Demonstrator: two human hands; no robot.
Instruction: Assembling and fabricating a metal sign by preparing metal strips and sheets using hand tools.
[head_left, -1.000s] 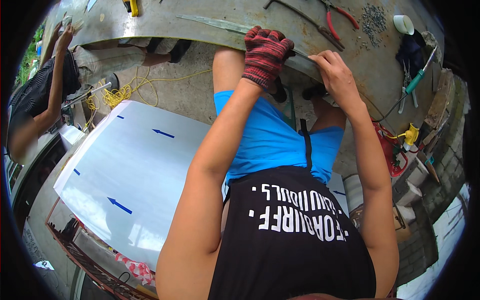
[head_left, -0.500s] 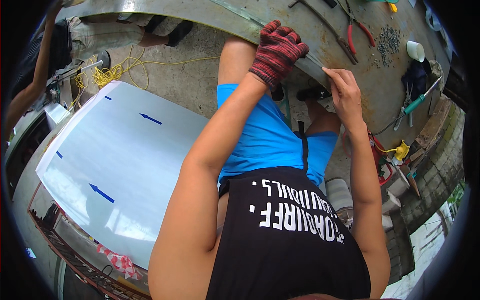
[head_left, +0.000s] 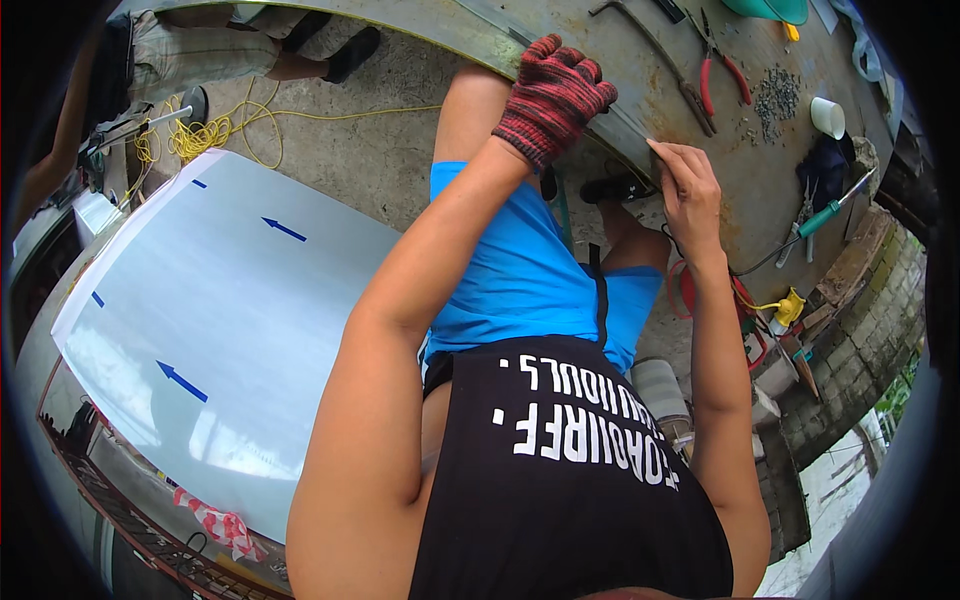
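A long, thin, pale strip [head_left: 622,132] lies along the near edge of the metal-topped table [head_left: 745,190]; its exact material is unclear. My left hand [head_left: 556,97], in a red and black knitted glove, is closed over the strip, its fingers curled. Bare, my right hand [head_left: 688,192] pinches the strip's right end between thumb and fingers at the table edge. The underside of the left hand's grip is hidden.
On the table lie a bent metal bar [head_left: 655,60], red-handled pliers [head_left: 722,75], small metal bits [head_left: 776,98], a white cup [head_left: 827,117] and a green-handled soldering iron [head_left: 820,218]. A pale blue sheet [head_left: 240,320] is at left, near yellow cord [head_left: 205,140]. Another person [head_left: 190,50] is beyond.
The view has shifted slightly, bringing more of a green bowl into sight at the top. Both hands keep nearly the same place and hold on the strip.
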